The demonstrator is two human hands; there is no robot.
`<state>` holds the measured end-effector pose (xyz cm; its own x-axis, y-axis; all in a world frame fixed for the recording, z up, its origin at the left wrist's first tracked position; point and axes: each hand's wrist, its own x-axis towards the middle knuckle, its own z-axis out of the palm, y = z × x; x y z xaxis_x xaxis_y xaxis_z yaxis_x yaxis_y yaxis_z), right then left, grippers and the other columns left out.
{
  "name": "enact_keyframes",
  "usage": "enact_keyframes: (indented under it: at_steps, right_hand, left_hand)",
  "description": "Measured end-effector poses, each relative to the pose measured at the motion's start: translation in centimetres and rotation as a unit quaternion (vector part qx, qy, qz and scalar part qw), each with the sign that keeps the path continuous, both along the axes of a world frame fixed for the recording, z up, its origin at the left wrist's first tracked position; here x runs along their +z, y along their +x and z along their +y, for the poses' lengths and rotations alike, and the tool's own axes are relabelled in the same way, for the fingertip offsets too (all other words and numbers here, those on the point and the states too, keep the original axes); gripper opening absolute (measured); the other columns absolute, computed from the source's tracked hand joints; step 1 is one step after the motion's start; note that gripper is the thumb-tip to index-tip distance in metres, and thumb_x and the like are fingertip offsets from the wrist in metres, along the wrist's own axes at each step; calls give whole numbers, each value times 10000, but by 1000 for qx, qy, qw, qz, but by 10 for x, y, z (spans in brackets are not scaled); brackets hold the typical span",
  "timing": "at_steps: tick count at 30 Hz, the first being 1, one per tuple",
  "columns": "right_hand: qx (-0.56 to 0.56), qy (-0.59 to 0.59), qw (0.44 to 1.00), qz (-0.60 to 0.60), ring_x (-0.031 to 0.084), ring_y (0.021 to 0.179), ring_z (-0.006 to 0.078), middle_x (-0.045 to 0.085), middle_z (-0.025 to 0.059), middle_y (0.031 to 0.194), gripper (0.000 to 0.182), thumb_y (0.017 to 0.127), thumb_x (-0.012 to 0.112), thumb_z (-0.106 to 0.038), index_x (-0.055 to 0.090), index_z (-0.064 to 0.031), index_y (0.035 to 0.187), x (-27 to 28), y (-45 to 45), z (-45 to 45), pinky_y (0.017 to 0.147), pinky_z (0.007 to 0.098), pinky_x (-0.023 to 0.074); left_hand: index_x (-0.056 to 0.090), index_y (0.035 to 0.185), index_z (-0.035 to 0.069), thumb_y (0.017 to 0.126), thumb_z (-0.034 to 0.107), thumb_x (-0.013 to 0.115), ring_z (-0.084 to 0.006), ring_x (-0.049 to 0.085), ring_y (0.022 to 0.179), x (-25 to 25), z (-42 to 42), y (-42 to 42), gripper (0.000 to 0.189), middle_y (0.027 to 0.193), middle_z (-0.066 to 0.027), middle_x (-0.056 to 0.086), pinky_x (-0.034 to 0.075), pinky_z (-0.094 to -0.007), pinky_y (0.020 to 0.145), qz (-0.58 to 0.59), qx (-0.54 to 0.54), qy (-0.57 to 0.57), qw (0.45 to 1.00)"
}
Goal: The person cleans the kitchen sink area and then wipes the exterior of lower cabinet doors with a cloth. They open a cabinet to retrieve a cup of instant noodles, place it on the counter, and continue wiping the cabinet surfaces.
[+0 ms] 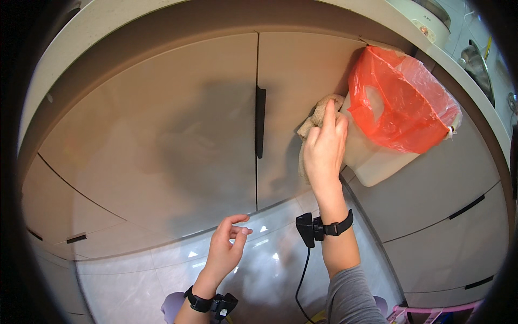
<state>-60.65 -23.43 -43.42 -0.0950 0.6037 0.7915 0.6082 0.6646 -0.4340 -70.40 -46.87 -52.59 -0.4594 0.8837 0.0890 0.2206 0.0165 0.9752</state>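
Note:
My right hand (327, 148) grips a beige cloth (317, 117) against the front of a cabinet door (301, 65). The index finger points up along the cloth, and part of the cloth hangs below the knuckles. Right beside it is a whitish bin (374, 162) lined with a red plastic bag (400, 97) that folds over its rim. My left hand (230, 243) hovers above the floor with curled fingers, holding nothing. Left of the cloth, a black vertical handle (260, 121) runs along the gap between two cabinet doors.
A pale countertop edge (465, 67) curves overhead. On it stand a white appliance (429, 20) and a metal pan (477, 69). Drawers (441, 247) with black handles line the right side. A pink plastic rack (437, 310) is at the lower right, on the tiled floor (174, 279).

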Motion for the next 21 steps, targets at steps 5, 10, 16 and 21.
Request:
enact_keyframes:
  at_steps: [5, 10, 16, 21]
  right_hand:
    - [42, -36, 998, -29, 482, 992, 406, 467, 246, 1070, 538, 774, 500, -17, 418, 30, 1303, -23, -1, -14, 879, 466, 404]
    - [35, -38, 998, 19, 481, 1018, 421, 476, 278, 1084, 542, 774, 500, -21, 425, 29, 1308, 8, 0, -2, 893, 470, 402]
    - [84, 158, 983, -34, 508, 989, 377, 470, 228, 1143, 562, 749, 579, -29, 494, -99, 1300, 4, -28, -21, 860, 453, 426]
    - [144, 139, 972, -124, 517, 970, 335, 491, 139, 1106, 515, 746, 609, -50, 560, -156, 1247, -81, -26, -26, 831, 420, 439]
  left_hand:
    - [512, 1130, 7, 910, 54, 519, -183, 664, 904, 2, -1, -1, 225, 1138, -123, 588, 503, -279, 732, 1, 2, 16, 1000]
    - [507, 1137, 2, 913, 71, 525, -188, 664, 907, 10, -4, 8, 234, 1136, -129, 587, 502, -276, 740, 9, -13, -6, 1000]
    - [493, 1162, 1, 923, 64, 512, -180, 653, 935, 9, -11, 2, 248, 1147, -119, 598, 486, -276, 791, -1, 5, 16, 1000]
    - [495, 1160, -1, 922, 60, 509, -180, 654, 929, 13, -13, -1, 246, 1132, -115, 599, 488, -275, 792, 18, 0, 5, 1000]
